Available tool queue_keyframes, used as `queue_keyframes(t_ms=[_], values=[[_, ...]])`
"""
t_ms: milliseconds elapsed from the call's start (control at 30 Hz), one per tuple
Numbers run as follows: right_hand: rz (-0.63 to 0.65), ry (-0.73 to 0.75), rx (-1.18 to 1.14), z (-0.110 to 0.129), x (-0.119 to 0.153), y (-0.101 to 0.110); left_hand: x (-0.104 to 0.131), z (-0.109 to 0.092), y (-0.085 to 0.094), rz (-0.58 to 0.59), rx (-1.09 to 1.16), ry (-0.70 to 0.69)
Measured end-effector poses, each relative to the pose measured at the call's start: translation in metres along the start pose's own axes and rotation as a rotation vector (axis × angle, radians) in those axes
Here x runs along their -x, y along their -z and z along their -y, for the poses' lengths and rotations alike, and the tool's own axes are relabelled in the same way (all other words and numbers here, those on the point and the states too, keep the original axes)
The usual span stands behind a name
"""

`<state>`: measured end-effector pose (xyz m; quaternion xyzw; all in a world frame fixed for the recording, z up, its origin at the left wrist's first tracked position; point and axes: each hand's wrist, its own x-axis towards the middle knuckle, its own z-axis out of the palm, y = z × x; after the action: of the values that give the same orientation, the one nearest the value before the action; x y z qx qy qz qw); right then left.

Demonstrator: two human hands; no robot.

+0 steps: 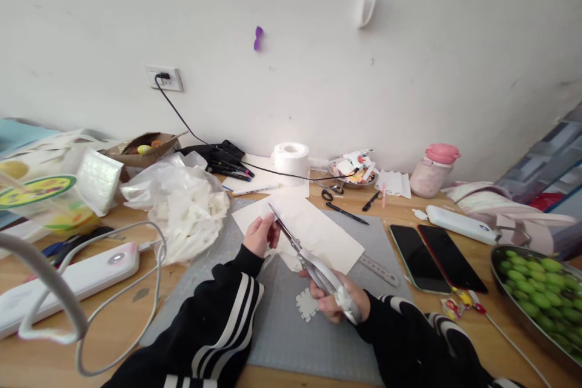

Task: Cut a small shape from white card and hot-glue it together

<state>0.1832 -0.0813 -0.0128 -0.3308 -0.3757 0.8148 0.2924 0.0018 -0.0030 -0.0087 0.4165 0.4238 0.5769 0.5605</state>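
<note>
My right hand (pixel 339 297) grips a pair of scissors (pixel 321 271) with grey-white handles, its blades pointing up and to the left. The blade tips reach my left hand (pixel 260 234), whose fingers pinch a small piece of white paper (pixel 267 208). That piece blends into the white sheet (pixel 322 227) behind it, so its outline is hard to make out. Both hands are over a grey cutting mat (pixel 282 339). Beside my right hand lies a small pale cutout with a notched edge (pixel 307 304). A metal ruler (pixel 379 270) lies partly under the sheet.
Two phones (pixel 421 257) and a bowl of green fruit (pixel 536 285) are on the right. A tissue roll (pixel 291 160), a black pen (pixel 348 213) and a pink-lidded jar (pixel 434 173) stand or lie behind. Leftward are a plastic bag (pixel 186 212) and a looped white cable (pixel 159 279).
</note>
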Motion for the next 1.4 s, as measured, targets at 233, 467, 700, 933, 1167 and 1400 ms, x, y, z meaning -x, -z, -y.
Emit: queue_keyframes(t_ms=[233,467,700,933,1167,1400], values=[[-0.001,-0.022,-0.011,0.002,0.001,-0.002,0.000,-0.001,0.000,-0.003,-0.004,0.011],[0.065,-0.039,-0.037,0.001,-0.003,0.004,0.001,-0.001,0.000,-0.012,-0.003,0.007],[0.129,-0.102,-0.057,0.005,-0.006,0.010,0.000,-0.001,0.001,0.010,0.017,-0.005],[0.088,-0.091,-0.036,0.005,-0.004,0.004,-0.006,0.009,0.010,0.053,-0.005,0.012],[0.002,-0.031,-0.010,0.004,0.001,-0.001,-0.012,0.023,0.021,0.061,-0.036,0.124],[-0.002,-0.030,-0.020,0.003,-0.001,0.000,-0.007,0.011,0.011,0.054,0.000,0.055]])
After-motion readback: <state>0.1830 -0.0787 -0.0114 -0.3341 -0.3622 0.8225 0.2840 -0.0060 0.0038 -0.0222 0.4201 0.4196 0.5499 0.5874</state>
